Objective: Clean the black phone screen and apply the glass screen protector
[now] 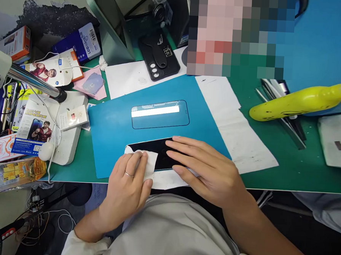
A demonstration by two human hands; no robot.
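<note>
Where the phone [160, 156] lies: at the blue mat's [109, 139] near edge, seemingly for easy reach.
Left hand [129, 182]: curled onto a white wipe [152, 164], pressing it against the phone's left end.
Right hand [211, 171]: open, fingers laid over the other end, probably steadying it.
Screen protector [159, 122]: farther up the mat, apart, likely kept clear.

Blue LCD box [77, 42], yellow bottle [297, 102]

Two hands [129, 184] [214, 169], one ring [129, 175] and one wipe [152, 163] are seen. One screen protector [161, 120] and one squeeze bottle [299, 103] are counted.
</note>
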